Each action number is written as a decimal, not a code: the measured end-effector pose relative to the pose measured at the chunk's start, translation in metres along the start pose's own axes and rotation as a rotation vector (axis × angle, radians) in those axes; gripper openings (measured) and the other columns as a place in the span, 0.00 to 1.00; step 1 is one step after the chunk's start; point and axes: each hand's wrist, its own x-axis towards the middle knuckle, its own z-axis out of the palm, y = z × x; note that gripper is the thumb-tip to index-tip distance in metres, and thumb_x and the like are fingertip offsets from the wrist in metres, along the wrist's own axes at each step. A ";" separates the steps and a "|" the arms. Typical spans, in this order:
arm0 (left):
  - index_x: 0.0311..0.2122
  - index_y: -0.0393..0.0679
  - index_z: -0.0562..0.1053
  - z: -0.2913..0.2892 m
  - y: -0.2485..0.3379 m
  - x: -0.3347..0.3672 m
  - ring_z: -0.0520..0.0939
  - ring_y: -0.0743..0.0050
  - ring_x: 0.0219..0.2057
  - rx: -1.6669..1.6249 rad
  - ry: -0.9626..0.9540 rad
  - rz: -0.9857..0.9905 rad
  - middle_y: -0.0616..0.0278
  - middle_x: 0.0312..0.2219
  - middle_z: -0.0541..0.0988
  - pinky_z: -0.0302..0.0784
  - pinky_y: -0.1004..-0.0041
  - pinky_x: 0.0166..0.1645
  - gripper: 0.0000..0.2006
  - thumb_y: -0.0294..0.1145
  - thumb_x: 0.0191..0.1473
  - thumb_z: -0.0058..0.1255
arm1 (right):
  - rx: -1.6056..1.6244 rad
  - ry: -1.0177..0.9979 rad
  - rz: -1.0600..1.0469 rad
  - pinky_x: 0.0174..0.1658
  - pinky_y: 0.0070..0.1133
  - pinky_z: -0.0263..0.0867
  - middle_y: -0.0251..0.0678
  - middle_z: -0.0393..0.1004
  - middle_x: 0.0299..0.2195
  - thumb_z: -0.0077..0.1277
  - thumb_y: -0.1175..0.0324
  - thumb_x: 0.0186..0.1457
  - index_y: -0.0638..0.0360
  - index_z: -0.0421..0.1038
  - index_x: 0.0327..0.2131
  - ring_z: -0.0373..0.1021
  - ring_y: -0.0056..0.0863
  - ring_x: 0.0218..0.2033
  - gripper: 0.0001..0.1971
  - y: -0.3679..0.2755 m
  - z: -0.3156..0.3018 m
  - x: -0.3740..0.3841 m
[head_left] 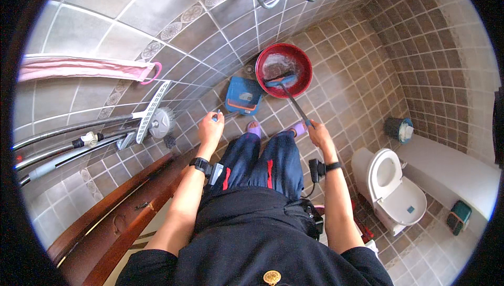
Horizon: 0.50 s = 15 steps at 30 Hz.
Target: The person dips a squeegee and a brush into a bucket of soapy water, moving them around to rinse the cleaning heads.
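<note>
My right hand (319, 134) is closed around the dark handle of a broom (298, 106). Its blue head (284, 80) rests tilted inside a red basin (307, 59), where cloudy, foamy water shows. To the basin's left a blue dustpan (244, 86) with an orange-brown lip stands on the tiled floor. A handle runs from the dustpan toward my left hand (211, 127), whose fingers are wrapped round its blue end. The basin and the dustpan are close together, just beyond my feet in purple slippers.
At the right are a white toilet (386, 176) with its lid raised and a small dark bin (399, 129). Mops and a round brush (161, 123) lean along the left wall. A wooden door frame (144, 210) stands near my left arm; a shower hose hangs above.
</note>
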 end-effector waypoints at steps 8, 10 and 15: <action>0.31 0.42 0.74 -0.006 0.020 -0.002 0.77 0.48 0.30 -0.012 -0.043 0.014 0.47 0.25 0.76 0.71 0.61 0.33 0.15 0.44 0.47 0.47 | -0.128 0.156 -0.017 0.43 0.36 0.64 0.53 0.70 0.35 0.38 0.66 0.49 0.55 0.66 0.42 0.67 0.48 0.39 0.16 -0.015 0.052 0.050; 0.30 0.42 0.73 -0.011 0.014 -0.006 0.77 0.48 0.29 -0.008 -0.046 -0.032 0.48 0.25 0.76 0.71 0.61 0.32 0.15 0.44 0.47 0.47 | -0.016 0.093 0.031 0.43 0.34 0.63 0.55 0.68 0.37 0.40 0.64 0.47 0.56 0.65 0.46 0.66 0.47 0.41 0.20 -0.009 0.036 0.022; 0.29 0.42 0.73 -0.002 0.000 -0.002 0.77 0.49 0.29 -0.015 -0.026 -0.006 0.48 0.24 0.76 0.70 0.61 0.32 0.15 0.44 0.46 0.47 | -0.121 0.064 -0.037 0.45 0.34 0.62 0.49 0.70 0.37 0.41 0.62 0.48 0.51 0.62 0.49 0.67 0.45 0.40 0.22 0.010 0.005 -0.012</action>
